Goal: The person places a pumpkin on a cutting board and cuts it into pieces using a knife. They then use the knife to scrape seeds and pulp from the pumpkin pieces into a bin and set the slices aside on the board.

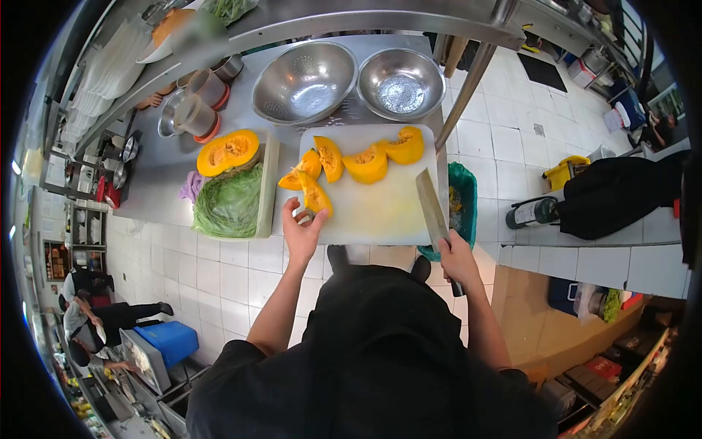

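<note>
My right hand (459,260) is closed round the dark handle of a broad-bladed kitchen knife (431,205), its blade angled up over the right side of a white cutting board (373,216). Near the board's left edge is my left hand (300,233), thumb and fingers apart, fingertips right at the lower end of a pumpkin wedge (316,196). Several other orange pumpkin pieces (365,162) lie across the upper part of the board, some with seeds and pulp showing. A larger cut pumpkin half (228,152) rests in a tray at the left, cut face up.
Beside the board, a pale tray (269,190) also holds a plastic-wrapped green cabbage (230,203). Behind stand a perforated steel colander (306,82) and a steel bowl (401,84). Plastic jugs (196,115) are at back left. A green-lined bin (462,197) sits right of the table.
</note>
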Tool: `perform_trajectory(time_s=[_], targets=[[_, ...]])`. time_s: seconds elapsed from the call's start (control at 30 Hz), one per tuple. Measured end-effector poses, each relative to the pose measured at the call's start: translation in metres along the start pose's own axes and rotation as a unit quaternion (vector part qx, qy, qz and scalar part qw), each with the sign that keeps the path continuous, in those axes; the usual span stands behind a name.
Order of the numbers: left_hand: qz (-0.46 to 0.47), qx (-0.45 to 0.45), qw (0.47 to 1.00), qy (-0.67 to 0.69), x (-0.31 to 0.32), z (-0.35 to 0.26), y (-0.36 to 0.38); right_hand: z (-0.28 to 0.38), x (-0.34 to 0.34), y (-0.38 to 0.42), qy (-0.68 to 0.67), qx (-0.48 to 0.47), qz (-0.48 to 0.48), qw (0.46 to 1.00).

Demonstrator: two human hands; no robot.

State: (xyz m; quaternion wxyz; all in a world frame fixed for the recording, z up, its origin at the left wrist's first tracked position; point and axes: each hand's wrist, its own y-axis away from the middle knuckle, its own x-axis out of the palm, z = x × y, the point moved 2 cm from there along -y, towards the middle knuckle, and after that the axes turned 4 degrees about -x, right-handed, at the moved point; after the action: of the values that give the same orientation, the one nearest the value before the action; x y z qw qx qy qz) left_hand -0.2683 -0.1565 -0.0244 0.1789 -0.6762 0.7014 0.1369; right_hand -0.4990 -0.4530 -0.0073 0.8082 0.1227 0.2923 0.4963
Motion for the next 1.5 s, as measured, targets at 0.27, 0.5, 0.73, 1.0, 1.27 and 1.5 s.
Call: perform_trajectory(time_s=[0.27, 0.5, 0.73, 1.0, 1.27, 1.5], targets=[[0.019, -0.054, 0.994, 0.095, -0.009, 0.045, 0.030, 0.011, -0.004, 0.002, 0.067, -0.012, 0.016, 0.998], [0.274, -0.242, 0.885, 0.288, 0.036, 0.026, 0.035, -0.013, 0.009, -0.005, 0.186, -0.136, -0.050, 0.972], [0.445, -0.306, 0.832, 0.128, 0.101, -0.006, -0.005, 0.002, 0.013, 0.003, 0.267, -0.064, -0.013, 0.961], [0.484, -0.130, 0.830, -0.244, 0.104, -0.041, -0.033, 0.040, 0.015, 0.019, 0.301, -0.014, -0.009, 0.953], [0.374, 0.381, 0.832, -0.153, 0.138, -0.079, 0.000, 0.069, 0.019, 0.030, 0.334, -0.107, -0.007, 0.937], [0.417, 0.329, 0.828, -0.181, 0.157, -0.055, 0.004, 0.084, 0.005, 0.026, 0.308, -0.109, 0.020, 0.945]])
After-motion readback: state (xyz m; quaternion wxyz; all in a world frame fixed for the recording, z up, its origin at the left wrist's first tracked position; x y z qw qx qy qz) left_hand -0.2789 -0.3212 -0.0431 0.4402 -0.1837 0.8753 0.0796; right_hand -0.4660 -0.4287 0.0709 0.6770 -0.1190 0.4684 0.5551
